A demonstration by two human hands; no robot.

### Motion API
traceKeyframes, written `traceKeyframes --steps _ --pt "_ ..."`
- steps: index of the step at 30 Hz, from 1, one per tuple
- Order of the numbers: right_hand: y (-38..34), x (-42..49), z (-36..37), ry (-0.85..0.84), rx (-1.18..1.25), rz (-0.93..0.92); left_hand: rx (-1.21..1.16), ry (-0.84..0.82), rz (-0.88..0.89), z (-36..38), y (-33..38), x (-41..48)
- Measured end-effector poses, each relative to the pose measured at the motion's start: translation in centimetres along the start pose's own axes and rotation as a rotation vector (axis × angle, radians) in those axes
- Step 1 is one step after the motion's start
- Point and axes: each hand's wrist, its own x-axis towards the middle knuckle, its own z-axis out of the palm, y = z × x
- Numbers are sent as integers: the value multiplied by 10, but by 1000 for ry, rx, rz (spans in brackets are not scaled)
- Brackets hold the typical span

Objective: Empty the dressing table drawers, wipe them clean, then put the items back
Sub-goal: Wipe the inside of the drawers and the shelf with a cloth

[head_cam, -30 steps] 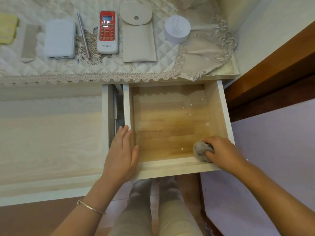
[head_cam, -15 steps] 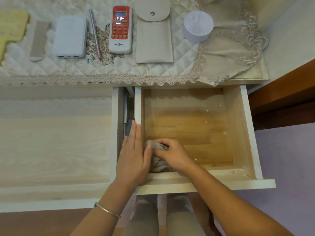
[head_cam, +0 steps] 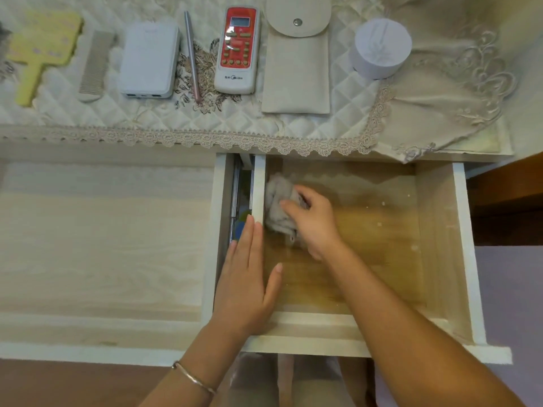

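cloth (head_cam: 276,198) — partly under right hand (head_cam: 317,224) | pouch (head_cam: 295,71) flap cut by top edge | blue-green object (head_cam: 243,223) in side gap — unidentifiable

Dressing table (head_cam: 102,230): quilted lace-edged cloth (head_cam: 147,113) spread across top.

Both arms are bare from the forearms down to the left hand (head_cam: 244,286) and the right hand (head_cam: 314,224), and the nails are short. A thin, plain silver bangle (head_cam: 194,378) circles the left wrist. Below the front edge of the drawer (head_cam: 308,345), pale beige trousers (head_cam: 311,383) cover both legs, their fabric lightly creased.
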Motion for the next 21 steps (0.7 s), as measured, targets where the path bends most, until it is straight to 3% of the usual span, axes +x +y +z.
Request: traceKeyframes --steps 4,9,13,17,21 --pt "20 -48 -10 -173 -56 139 -6 -10 -6 1 -1 1" --pt "-18 8 0 23 -59 -26 -15 16 5 -1 2 1" --pt "-30 30 10 103 204 13 22 65 13 -5 6 2" --pt "-15 14 13 57 323 -13 -141 190 -64 -16 15 34" --pt "7 -11 -5 -51 256 52 -211 138 -103 -14 20 64"
